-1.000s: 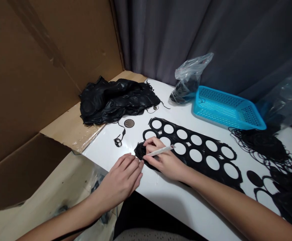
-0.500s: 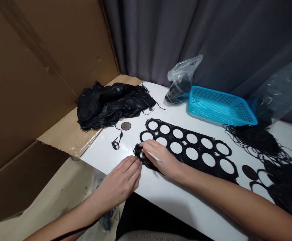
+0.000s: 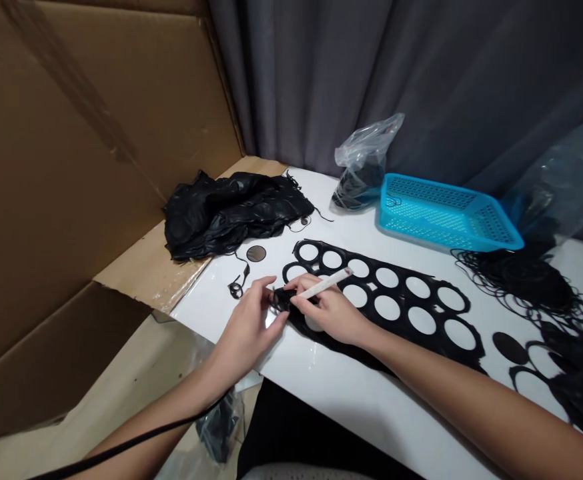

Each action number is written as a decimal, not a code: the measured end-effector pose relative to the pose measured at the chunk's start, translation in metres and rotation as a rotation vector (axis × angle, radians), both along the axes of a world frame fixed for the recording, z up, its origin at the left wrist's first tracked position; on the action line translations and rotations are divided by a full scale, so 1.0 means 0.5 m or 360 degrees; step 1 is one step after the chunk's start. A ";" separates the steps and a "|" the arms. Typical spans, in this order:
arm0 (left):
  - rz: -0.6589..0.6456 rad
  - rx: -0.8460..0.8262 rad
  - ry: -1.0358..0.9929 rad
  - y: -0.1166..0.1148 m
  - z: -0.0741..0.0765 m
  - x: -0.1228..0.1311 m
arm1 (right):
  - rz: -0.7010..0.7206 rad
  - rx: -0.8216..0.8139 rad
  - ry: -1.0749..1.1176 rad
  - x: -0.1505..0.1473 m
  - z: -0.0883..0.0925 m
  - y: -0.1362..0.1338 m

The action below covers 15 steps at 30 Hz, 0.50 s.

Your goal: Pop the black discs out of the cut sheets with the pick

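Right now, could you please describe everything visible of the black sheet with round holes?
The black sheet looks thin and pliable, with ragged edges and rows of round holes showing white table beneath. It lies mostly flat, at a slant. The right hand covers part of its left end; the left hand may touch it.
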<state>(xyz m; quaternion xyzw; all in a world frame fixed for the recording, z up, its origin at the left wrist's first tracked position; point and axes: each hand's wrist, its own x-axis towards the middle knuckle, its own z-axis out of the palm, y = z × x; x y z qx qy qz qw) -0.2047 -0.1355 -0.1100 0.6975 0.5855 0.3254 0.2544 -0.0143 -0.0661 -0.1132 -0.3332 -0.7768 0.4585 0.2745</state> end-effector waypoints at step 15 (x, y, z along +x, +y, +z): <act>-0.0396 0.0765 0.0940 -0.067 -0.019 -0.009 | 0.0128 0.0085 -0.0074 -0.001 0.000 -0.014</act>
